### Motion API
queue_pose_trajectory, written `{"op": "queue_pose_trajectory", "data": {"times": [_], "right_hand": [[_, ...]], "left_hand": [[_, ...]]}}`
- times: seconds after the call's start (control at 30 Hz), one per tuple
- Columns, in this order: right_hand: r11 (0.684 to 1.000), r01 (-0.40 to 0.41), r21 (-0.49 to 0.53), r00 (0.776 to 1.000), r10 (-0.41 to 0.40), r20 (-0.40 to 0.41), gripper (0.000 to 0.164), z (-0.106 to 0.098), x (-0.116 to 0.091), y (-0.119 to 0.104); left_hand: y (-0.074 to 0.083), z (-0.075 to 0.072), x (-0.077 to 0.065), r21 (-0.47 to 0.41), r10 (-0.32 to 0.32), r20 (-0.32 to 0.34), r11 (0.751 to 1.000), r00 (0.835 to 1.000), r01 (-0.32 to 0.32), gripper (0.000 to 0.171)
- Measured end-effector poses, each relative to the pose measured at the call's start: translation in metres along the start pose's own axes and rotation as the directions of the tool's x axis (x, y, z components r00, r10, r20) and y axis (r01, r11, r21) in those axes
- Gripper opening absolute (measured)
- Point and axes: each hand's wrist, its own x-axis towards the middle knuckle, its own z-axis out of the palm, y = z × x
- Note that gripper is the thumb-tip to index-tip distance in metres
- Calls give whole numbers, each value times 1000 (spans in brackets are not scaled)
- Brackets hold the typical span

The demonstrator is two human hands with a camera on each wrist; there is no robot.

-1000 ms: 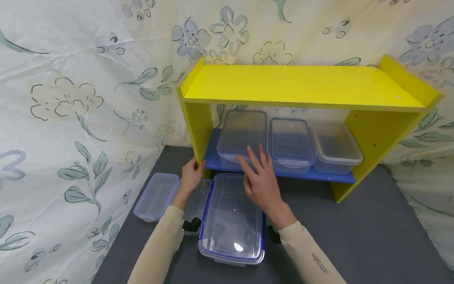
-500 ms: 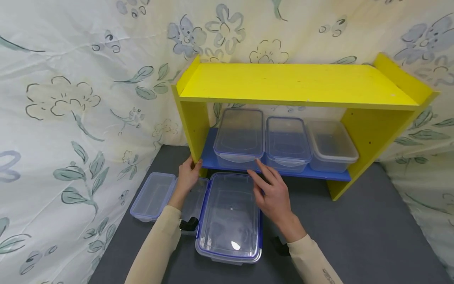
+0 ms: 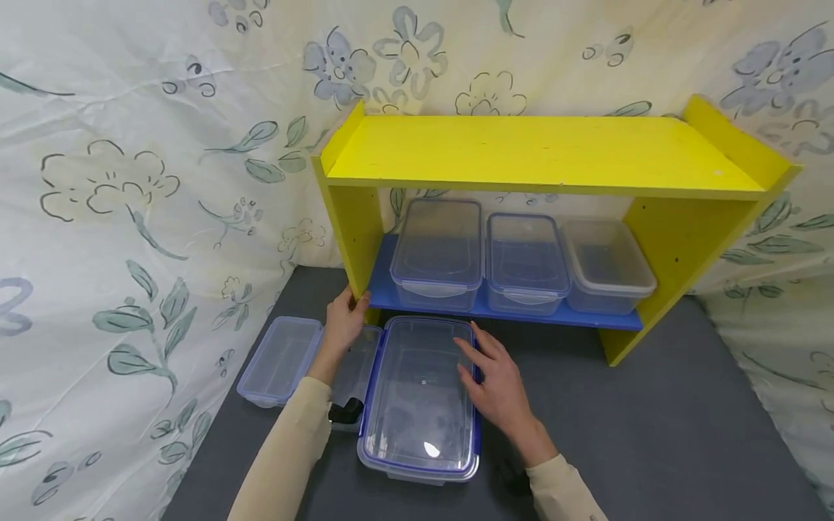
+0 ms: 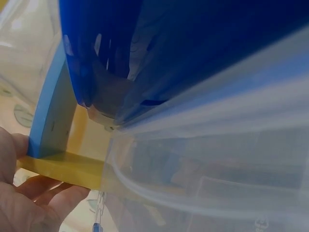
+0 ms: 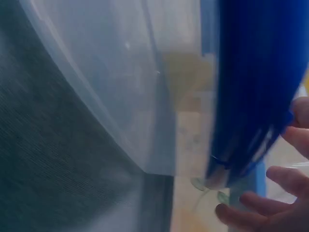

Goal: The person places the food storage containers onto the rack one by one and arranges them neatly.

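My left hand (image 3: 343, 325) grips the lower front of the yellow shelf unit's left side panel (image 3: 350, 239). In the left wrist view its thumb lies by the blue shelf board's edge (image 4: 46, 106) and the fingers are round the yellow panel (image 4: 72, 169). A large clear container with a blue-edged lid (image 3: 420, 405) stands on the dark tabletop in front of the unit. Over its right edge hovers my right hand (image 3: 498, 383), fingers spread and slightly bent, holding nothing. The right wrist view shows its fingertips (image 5: 285, 179) beside the container's blue rim (image 5: 251, 96).
On the blue shelf board (image 3: 384, 278) stand a large lidded container (image 3: 439, 246), a middle one (image 3: 526, 253) and a whitish-lidded one (image 3: 606, 257). A small clear container (image 3: 280, 362) lies left on the table (image 3: 651, 434); another container (image 3: 355, 365) is partly behind my left forearm.
My right hand has come down from the large container on the shelf to the right edge of the container on the table. The left hand keeps its grip on the side panel.
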Motion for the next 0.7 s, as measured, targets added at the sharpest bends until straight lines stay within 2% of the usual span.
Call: {"op": "queue_pose_trajectory", "data": {"times": [0.13,0.27,0.5,0.7], "right_hand": [[994,-95,46,992,91,83,56,7,-10,-1],[976,-187,111,978,174,119,66,14,-17,-2],[899,-380,219,920,344,188,78,19,-29,-2],[846,-434,309,899,388,203,81,21,-43,0]], "left_hand": [[-1,0,1,0,-2,7,1000,1000,2,21],[-2,0,2,-2,-6,2,1000,1000,6,21],[-1,0,2,-4,-10,-1,1000,1000,10,20],[0,0,1,-2,-14,9,1000,1000,14,20]]}}
